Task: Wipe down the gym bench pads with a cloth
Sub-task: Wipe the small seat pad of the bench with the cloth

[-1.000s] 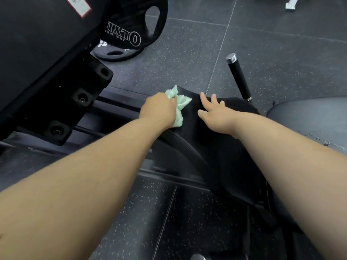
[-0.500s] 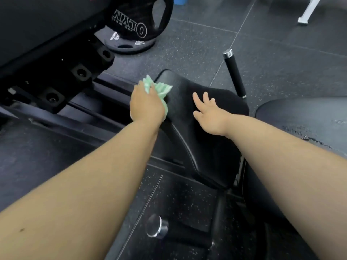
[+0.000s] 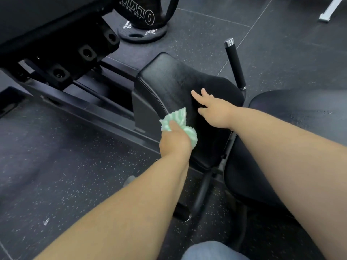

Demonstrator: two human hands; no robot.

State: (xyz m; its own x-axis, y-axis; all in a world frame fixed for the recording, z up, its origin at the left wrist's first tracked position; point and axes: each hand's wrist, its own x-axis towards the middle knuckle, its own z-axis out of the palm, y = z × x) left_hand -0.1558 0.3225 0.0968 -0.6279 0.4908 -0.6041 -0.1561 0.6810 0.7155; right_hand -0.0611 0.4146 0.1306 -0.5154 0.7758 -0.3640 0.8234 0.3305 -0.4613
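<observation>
The left hand (image 3: 175, 142) grips a crumpled green-and-white striped cloth (image 3: 179, 119) against the near left edge of the curved black vinyl bench pad (image 3: 169, 77), while the right hand (image 3: 215, 112) lies flat, fingers straight, on the pad's middle, just beside the cloth.

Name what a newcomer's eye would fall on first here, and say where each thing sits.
The pale green cloth, gripped in the left hand, stands out against the left edge of the black pad at centre. The right hand lies with straight fingers on the pad. At the top, a black weight plate bears white lettering.
</observation>
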